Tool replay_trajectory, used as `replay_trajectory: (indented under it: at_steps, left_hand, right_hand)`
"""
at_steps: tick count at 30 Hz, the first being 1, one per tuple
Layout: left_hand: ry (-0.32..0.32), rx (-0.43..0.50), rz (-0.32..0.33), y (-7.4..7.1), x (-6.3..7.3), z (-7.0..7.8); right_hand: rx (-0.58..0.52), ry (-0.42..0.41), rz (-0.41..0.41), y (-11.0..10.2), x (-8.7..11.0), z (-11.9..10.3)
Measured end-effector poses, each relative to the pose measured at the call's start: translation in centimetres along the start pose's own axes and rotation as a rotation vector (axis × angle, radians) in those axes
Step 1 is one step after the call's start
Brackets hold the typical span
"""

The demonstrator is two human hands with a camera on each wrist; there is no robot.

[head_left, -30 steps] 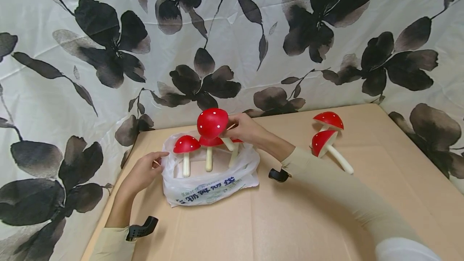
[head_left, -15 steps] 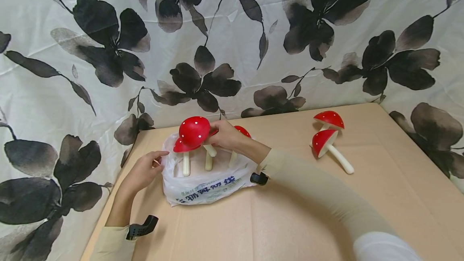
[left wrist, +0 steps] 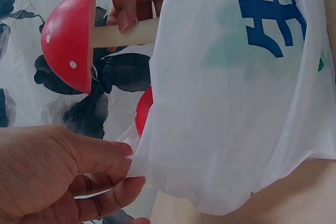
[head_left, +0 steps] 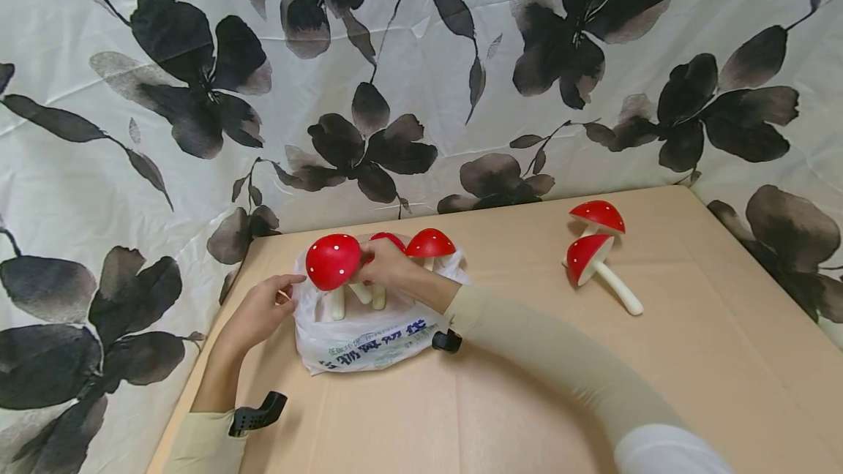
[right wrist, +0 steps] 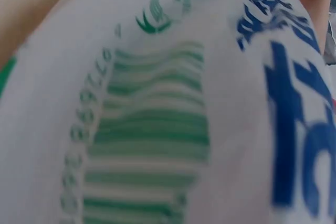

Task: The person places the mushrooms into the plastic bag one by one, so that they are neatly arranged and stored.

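My right hand point(head_left: 390, 266) holds a toy mushroom point(head_left: 332, 262) by its pale stem, over the left part of a white plastic bag point(head_left: 382, 348). The mushroom's red, white-dotted cap point(left wrist: 71, 43) faces away from the fingers in the left wrist view. Pinched between the thumb and fingers of my left hand point(left wrist: 63, 174) is the bag's left edge. Other mushrooms stand upright in the bag: one red cap point(head_left: 430, 243) shows at its right, another point(head_left: 387, 239) is partly behind my right hand. A third is mostly hidden by the held mushroom, its stem point(head_left: 338, 304) showing below. Printed plastic fills the right wrist view.
Two more mushrooms lie on the right of the wooden table point(head_left: 527, 401): a rear one point(head_left: 597, 215) and a front one point(head_left: 619, 290) with its stem pointing toward me. Behind the table hangs a white cloth point(head_left: 461, 93) with dark flowers.
My right hand has carried the mushroom leftward and lower across the bag, uncovering the cap at the bag's right. My left hand has stayed at the bag's edge.
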State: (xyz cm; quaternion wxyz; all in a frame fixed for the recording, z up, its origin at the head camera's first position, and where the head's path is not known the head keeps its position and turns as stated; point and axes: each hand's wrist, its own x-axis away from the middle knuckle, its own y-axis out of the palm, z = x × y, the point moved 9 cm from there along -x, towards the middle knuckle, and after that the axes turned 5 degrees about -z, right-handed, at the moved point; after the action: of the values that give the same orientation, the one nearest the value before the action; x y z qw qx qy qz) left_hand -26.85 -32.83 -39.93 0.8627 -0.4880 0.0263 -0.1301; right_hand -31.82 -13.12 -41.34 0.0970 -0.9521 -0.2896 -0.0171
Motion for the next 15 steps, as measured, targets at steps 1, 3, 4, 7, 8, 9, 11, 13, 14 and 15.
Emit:
replay_trajectory:
  at_steps: [1, 3, 4, 7, 8, 9, 11, 13, 14, 15]
  left_hand:
    - [0.001, 0.001, 0.002, 0.0, 0.0, 0.0]
    - [0.002, 0.005, 0.008, -0.1, 0.1, 0.0]
    - [0.005, 0.006, 0.010, -0.1, 0.1, 0.0]
    - [0.011, 0.006, 0.016, -0.1, 0.2, -0.1]
    - [0.012, 0.005, 0.016, -0.1, 0.2, -0.1]
    - [0.012, 0.003, 0.016, -0.1, 0.3, -0.1]
    - [0.009, -0.001, 0.013, -0.2, 0.3, -0.1]
    - [0.001, -0.002, 0.007, -0.2, 0.2, -0.2]
    - [-0.003, -0.002, 0.004, -0.2, 0.2, -0.2]
    - [-0.008, -0.001, 0.002, -0.2, 0.2, -0.2]
  right_hand:
    - [-0.010, 0.003, 0.003, 0.3, -0.1, 0.2]
    - [-0.014, 0.010, 0.012, 0.8, -0.2, 0.5]
    - [-0.014, 0.016, 0.016, 1.1, -0.3, 0.6]
    - [-0.013, 0.040, 0.020, 2.0, -0.4, 1.1]
    - [-0.018, 0.051, 0.021, 2.3, -0.5, 1.3]
    - [-0.022, 0.059, 0.022, 2.6, -0.5, 1.5]
    - [-0.029, 0.076, 0.022, 3.1, -0.6, 1.8]
    - [-0.037, 0.083, 0.028, 3.5, -0.5, 2.0]
    - [-0.045, 0.084, 0.033, 3.7, -0.5, 2.1]
    - [-0.049, 0.081, 0.040, 3.8, -0.5, 2.1]
